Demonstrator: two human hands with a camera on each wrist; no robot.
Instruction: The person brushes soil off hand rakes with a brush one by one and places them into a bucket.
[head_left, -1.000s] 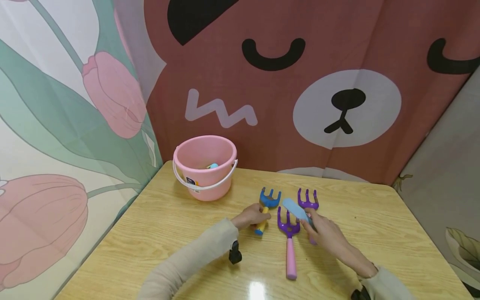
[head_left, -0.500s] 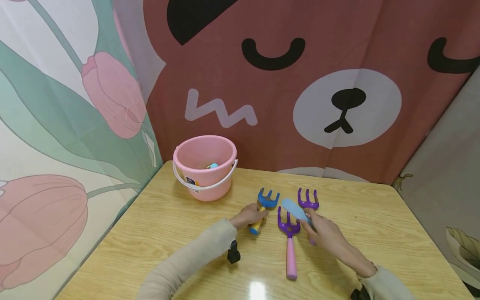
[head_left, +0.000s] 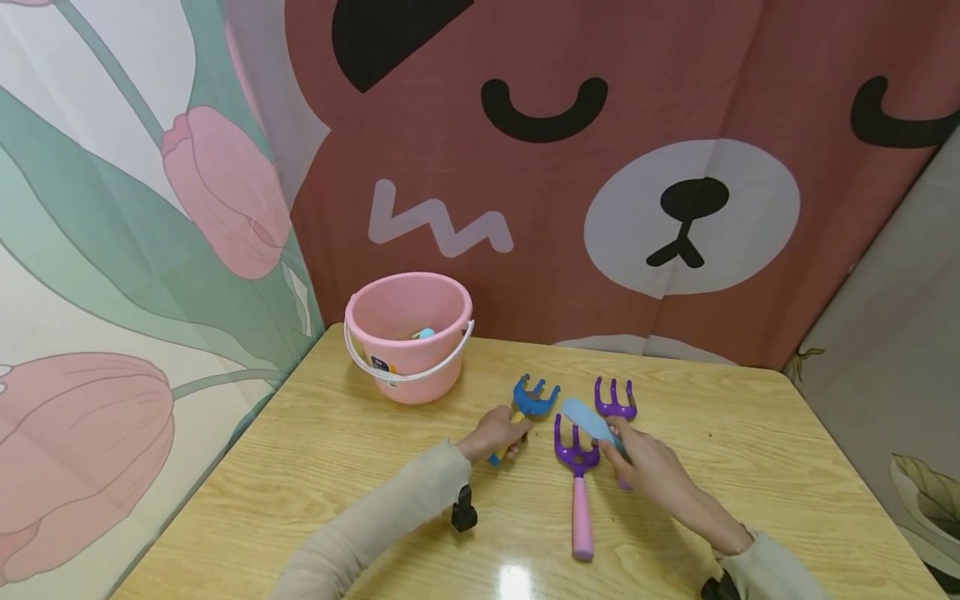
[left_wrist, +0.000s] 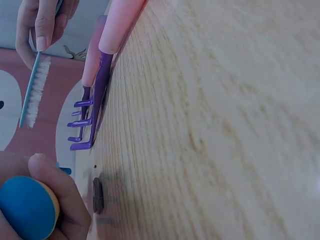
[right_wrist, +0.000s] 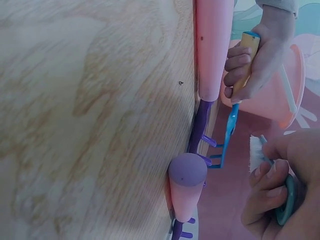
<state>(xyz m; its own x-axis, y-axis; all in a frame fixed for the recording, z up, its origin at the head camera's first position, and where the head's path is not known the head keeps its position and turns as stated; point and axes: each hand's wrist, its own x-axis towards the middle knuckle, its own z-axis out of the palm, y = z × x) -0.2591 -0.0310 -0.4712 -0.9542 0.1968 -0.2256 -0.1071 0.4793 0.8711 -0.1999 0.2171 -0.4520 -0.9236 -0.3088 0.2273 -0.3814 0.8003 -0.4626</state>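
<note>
My left hand (head_left: 495, 432) grips the yellow handle of a small toy hand rake (head_left: 534, 403) with blue tines, which point away from me. The blue end of its handle shows large in the left wrist view. A light blue brush (head_left: 588, 418) with white bristles (left_wrist: 38, 92) is held in my right hand (head_left: 654, 467), bristles facing down over the rakes. Beneath and beside it lie two purple-tined rakes with pink handles. The nearer purple rake (head_left: 582, 517) lies lengthwise; the farther purple rake (head_left: 616, 402) is partly hidden by my right hand.
A pink bucket (head_left: 412, 367) with a white handle stands at the table's back left, something light blue (head_left: 426, 333) inside. In the left wrist view, a small dark brown clump (left_wrist: 98, 196) lies on the wooden table (left_wrist: 210, 150). A printed curtain (head_left: 540, 208) hangs behind.
My left hand has moved slightly left with the blue and yellow rake, and its handle end has swung left, now mostly covered by the fingers. The right hand and brush have barely moved.
</note>
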